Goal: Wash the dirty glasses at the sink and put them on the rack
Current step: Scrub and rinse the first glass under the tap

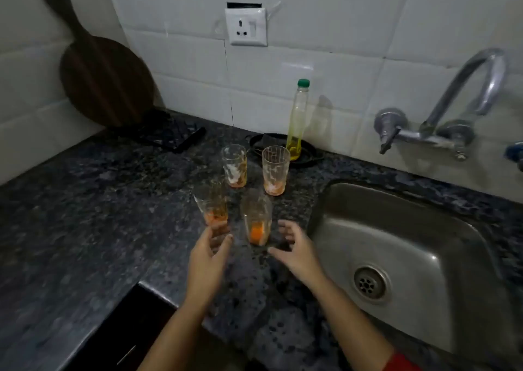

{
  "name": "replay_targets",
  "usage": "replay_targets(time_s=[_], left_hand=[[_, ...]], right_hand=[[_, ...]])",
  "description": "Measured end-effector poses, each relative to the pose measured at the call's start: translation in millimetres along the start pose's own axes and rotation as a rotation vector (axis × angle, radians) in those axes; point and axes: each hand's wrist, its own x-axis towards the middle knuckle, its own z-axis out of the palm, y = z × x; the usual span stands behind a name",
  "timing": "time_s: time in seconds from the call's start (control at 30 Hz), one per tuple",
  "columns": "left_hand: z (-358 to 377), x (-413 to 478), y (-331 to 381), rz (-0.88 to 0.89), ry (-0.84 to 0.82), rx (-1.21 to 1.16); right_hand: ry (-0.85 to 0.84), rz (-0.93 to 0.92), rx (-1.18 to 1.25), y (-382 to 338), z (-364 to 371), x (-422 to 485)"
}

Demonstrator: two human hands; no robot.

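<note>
4 dirty glasses (256, 218) stand on the granite counter (93, 201) beside the sink (396, 229); my left hand (208, 260) and right hand (297, 253), spread and empty, should grip these rigid, fragile, likely slippery glasses mid-wall.

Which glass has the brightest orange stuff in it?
The front right glass, between the two hands, nearest the sink. Its residue is vivid orange; the others look paler.

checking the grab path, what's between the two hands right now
In the head view, the near right glass, with orange residue at its bottom, stands between the open left hand and open right hand; neither hand touches it.
</note>
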Motion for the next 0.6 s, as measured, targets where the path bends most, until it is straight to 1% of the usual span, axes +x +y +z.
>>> replay_targets(time_s=[0.1,0.23,0.33,0.5,0.6], left_hand=[[-0.2,21.4,-3.9,0.007,-0.015,0.031],[4.6,44.3,0.0,0.023,-0.07,0.008],[12.3,56.0,5.6,0.073,-0.097,-0.03],[35.2,63.9,27.4,0.156,-0.114,-0.152],[62.1,66.7,43.6,0.174,-0.205,-0.152]], right_hand=[[0.032,-0.073,0.007,-13.3,16.9,16.8],[0.055,-0.047,0.081,-25.9,29.1,35.9],[0.065,-0.071,0.136,-30.0,28.5,35.7],[0.168,-0.158,0.195,-27.0,-3.7,20.7],[0.244,-0.105,0.263,-16.2,-40.5,11.7]])
